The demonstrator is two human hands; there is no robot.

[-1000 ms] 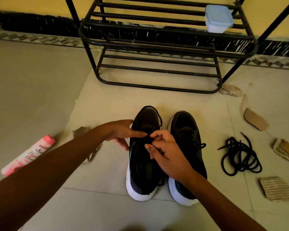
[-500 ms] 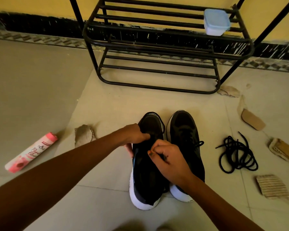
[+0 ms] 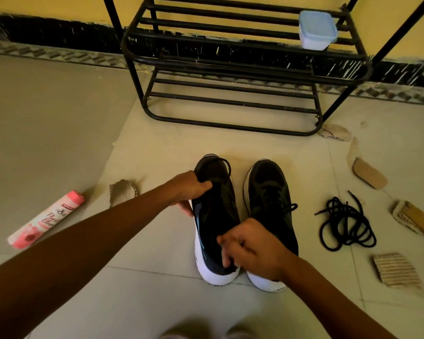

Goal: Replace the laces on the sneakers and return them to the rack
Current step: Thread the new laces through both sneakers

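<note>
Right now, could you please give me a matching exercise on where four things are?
1. pink cylindrical bottle
2. pale blue lidded plastic box
3. loose bundle of black laces
4. left black sneaker, white-soled

A. on the black metal rack
B. on the floor beside the right black sneaker
C. gripped by the left hand
D. on the floor, far left

Pairs: 1-D, 2-A, 3-B, 4-C
</note>
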